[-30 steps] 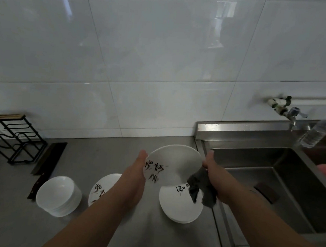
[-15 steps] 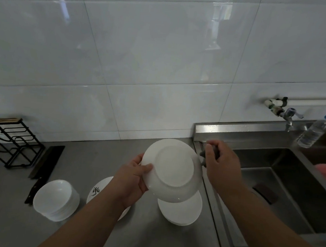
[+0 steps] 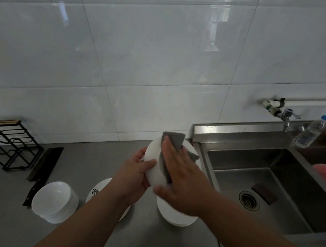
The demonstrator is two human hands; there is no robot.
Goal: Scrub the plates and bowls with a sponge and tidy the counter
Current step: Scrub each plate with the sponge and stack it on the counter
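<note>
Two hands work one white plate (image 3: 153, 153), which is held tilted above the counter (image 3: 90, 162), just left of the sink (image 3: 252, 160). The left hand (image 3: 135, 176) grips the rim at the plate's nine o'clock, thumb laid over the face turned toward the camera. The right hand (image 3: 181, 178) lies flat with straight fingers and presses a grey sponge (image 3: 173, 138) against that face. The sponge's corner sticks out past the rim at twelve o'clock.

The plate looks like glazed ceramic: rigid, fairly light, likely slick when wet and liable to chip on the steel edge. A rim pinch with fingers behind is probably the safest hold. The sponge is thin and floppy, so flat palm pressure suits it.

At six o'clock from the held plate a stack of plates (image 3: 175, 215) sits on the counter. At seven o'clock lies a lettered plate (image 3: 97, 190), partly hidden under the left forearm. Farther toward eight o'clock stands a stack of bowls (image 3: 54, 200). These should be lifted one at a time by the rim.
</note>
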